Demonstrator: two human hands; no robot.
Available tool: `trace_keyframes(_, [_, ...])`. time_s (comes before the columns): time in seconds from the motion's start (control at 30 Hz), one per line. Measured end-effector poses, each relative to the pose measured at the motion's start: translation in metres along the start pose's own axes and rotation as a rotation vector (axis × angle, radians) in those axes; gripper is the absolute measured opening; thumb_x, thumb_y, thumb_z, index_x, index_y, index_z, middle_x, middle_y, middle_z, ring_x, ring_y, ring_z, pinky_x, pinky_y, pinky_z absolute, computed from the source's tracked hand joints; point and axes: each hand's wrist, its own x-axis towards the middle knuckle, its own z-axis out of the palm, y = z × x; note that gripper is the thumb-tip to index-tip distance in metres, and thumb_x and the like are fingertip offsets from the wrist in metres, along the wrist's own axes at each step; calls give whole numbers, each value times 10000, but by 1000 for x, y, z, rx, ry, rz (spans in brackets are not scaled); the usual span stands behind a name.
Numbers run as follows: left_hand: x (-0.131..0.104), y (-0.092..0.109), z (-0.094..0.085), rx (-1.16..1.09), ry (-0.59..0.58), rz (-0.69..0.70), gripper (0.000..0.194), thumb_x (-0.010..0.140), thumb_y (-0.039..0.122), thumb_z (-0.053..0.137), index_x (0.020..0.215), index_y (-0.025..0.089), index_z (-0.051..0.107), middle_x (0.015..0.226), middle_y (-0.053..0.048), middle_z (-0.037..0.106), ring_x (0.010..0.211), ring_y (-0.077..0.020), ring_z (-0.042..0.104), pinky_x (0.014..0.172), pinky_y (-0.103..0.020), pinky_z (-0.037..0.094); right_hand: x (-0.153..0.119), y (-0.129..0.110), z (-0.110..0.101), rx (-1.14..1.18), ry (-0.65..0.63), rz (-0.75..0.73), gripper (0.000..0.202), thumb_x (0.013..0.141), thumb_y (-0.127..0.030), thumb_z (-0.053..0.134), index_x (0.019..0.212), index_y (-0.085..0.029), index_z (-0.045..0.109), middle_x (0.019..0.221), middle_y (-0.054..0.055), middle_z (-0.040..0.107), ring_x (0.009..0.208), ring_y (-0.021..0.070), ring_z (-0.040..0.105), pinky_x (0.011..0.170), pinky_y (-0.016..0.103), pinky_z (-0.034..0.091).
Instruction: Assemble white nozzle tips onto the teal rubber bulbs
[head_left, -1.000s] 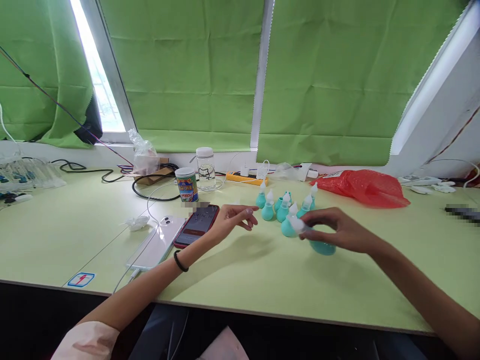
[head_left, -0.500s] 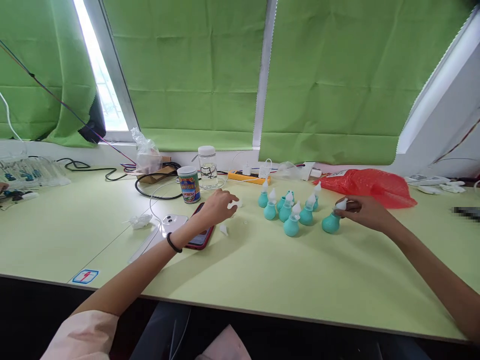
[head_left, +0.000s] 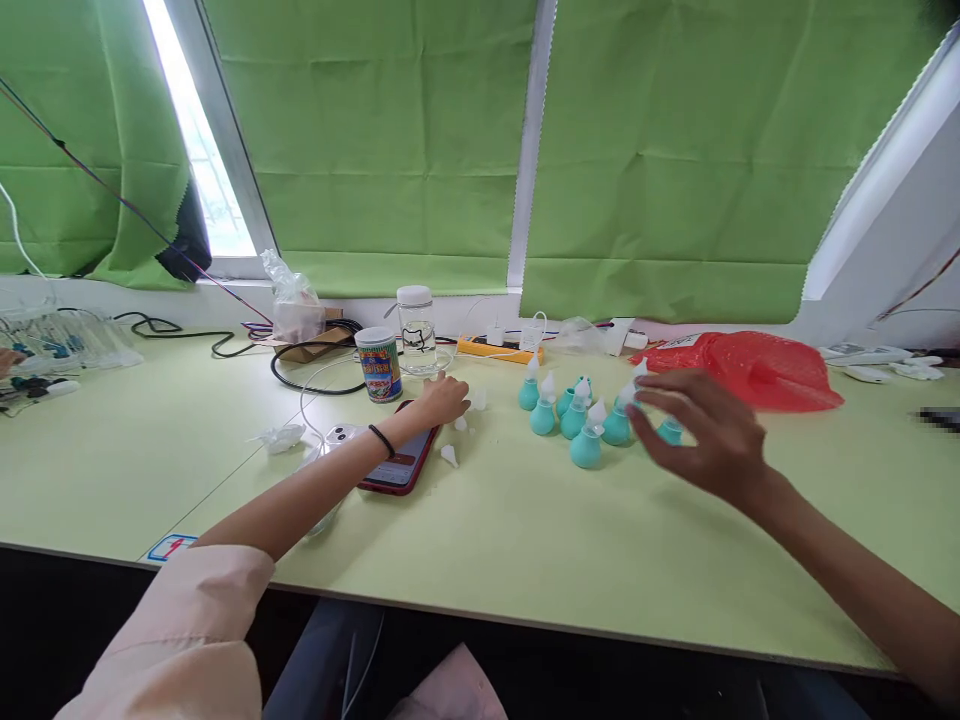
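Note:
Over the far end of a red-cased phone (head_left: 401, 465), my left hand (head_left: 444, 398) is closed, its fingers bunched downward. Whatever it may pinch is hidden. Small white pointed tips (head_left: 448, 455) lie on the table beside it. My right hand (head_left: 701, 430) is raised with thumb and fingers apart, holding nothing. Behind its fingers a turquoise bulb (head_left: 670, 431) is mostly covered. Left of that hand, several turquoise squeeze bulbs (head_left: 586, 450) stand grouped upright, most with white pointed tips on top.
A patterned can (head_left: 379, 366) and a clear white-lidded jar (head_left: 417, 335) stand behind my left hand. Along the back lie a yellow power strip (head_left: 499, 351), black cables (head_left: 315, 388) and a red plastic bag (head_left: 750, 372). At far left, part of another person's hand (head_left: 9, 362) shows.
My right hand has let go of the bulb and white tip, opened, and risen slightly toward me. My left hand has moved slightly back and left, its fingers now curled in.

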Motion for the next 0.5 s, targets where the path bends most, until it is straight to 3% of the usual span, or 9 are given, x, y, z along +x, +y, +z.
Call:
trace_keyframes(0.13, [19, -5, 12, -53, -25, -24, 304, 691, 295, 490, 957, 156, 543, 948, -111, 559, 930, -240, 478, 722, -354, 392, 17, -59, 18, 274, -229, -134, 94, 750, -186, 452, 765, -211, 541, 809, 52, 583, 761, 162, 533, 635, 299, 441])
trace_keyframes(0.23, [25, -6, 16, -106, -2, -26, 307, 642, 238, 537, 936, 150, 553, 934, -104, 570, 896, -222, 507, 721, -320, 399, 23, -83, 36, 353, -352, -165, 115, 757, -172, 427, 780, -179, 540, 812, 68, 569, 753, 166, 519, 573, 279, 430])
trace_keyframes(0.33, [24, -8, 10, -168, 70, -20, 342, 633, 212, 541, 966, 134, 543, 915, -104, 578, 874, -218, 521, 732, -308, 399, 21, -88, 50, 404, -400, -100, 117, 748, -185, 440, 817, -167, 533, 828, 76, 558, 766, 175, 512, 567, 278, 431])
trace_keyframes(0.5, [3, 8, -16, -356, 192, -1, 379, 697, 286, 489, 1056, 163, 480, 796, -38, 596, 713, -141, 562, 683, -258, 424, 7, -84, 57, 594, -361, 188, 271, 730, -236, 492, 993, -179, 455, 805, 51, 556, 669, 137, 511, 567, 268, 454])
